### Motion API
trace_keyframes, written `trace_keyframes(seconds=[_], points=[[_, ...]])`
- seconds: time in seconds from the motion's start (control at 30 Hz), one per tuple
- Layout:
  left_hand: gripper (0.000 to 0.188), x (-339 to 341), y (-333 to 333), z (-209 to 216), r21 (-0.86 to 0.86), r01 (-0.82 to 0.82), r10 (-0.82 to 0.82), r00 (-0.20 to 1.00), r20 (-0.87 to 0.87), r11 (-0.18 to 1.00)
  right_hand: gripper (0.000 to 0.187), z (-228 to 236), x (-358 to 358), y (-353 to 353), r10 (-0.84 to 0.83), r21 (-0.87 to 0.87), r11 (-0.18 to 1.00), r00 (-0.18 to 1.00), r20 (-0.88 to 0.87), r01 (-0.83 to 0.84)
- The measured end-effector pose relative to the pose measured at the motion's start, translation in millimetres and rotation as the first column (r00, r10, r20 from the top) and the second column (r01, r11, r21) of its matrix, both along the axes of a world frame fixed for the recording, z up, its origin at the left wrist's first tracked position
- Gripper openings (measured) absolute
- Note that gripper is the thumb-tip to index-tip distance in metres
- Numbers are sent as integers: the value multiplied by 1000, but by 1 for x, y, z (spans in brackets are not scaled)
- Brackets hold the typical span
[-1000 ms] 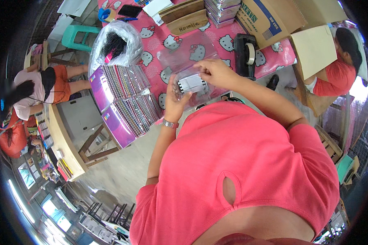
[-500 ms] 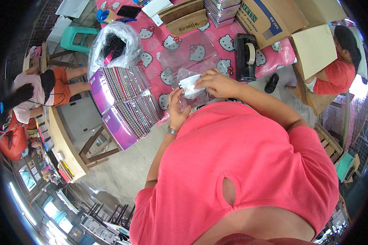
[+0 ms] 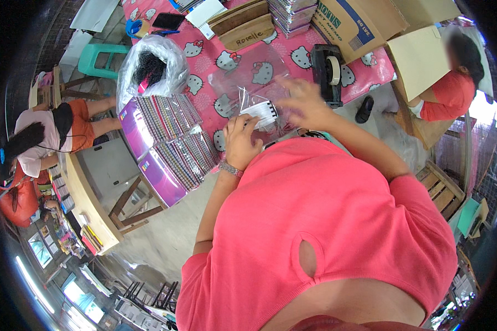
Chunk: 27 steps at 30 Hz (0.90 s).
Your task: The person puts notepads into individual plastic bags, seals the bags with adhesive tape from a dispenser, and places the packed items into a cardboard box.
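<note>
A small white spiral notepad (image 3: 259,114) with a black coil along its right side lies at the table's near edge, over crinkled clear plastic (image 3: 258,91). My left hand (image 3: 242,139) has its fingers bent onto the pad's lower left corner, holding it there. Just right of the pad is my right hand (image 3: 303,105), smeared by motion; its fingers are apart from the pad, and their closure is unclear. Left of my left hand stand two stacks of plastic-wrapped spiral notebooks (image 3: 168,118) with purple covers.
A black tape dispenser (image 3: 327,74) stands on the pink patterned tablecloth (image 3: 193,49). Behind are a wooden holder (image 3: 240,27), more stacked notebooks (image 3: 292,16) and a cardboard box (image 3: 353,27). A clear plastic bag (image 3: 154,66) holds black coils. Other people are at left and right.
The notepad has turned, and its black coil now shows on the right. My right hand has let go and moved right. My left hand's fingers have come onto the pad's corner.
</note>
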<state>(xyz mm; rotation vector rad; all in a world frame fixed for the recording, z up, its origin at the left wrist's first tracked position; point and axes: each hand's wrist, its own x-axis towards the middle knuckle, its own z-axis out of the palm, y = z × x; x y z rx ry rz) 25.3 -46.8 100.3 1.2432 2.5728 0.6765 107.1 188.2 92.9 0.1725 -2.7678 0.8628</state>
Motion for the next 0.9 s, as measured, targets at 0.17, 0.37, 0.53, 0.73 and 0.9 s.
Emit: trace_keyframes(seconds=[0.17,0.37,0.53,0.73,0.9], points=[[56,1,0,-11,20,95,-95,995,3,995,27,-67,72,57,-734,-175,608,633,248,774],[57,5,-2,-26,22,150,-148,987,-56,989,26,-81,86,53,-447,-594,-61,510,735,802],[65,10,5,-13,-116,217,-232,962,-141,969,19,-94,100,26,-553,-838,-159,656,514,522],[68,10,3,-21,-163,230,-261,943,-207,959,10,-104,123,12,-242,-738,-384,710,661,555],[66,11,4,-20,-120,205,-226,955,-192,971,10,-65,43,-7,349,-715,-258,753,558,650]])
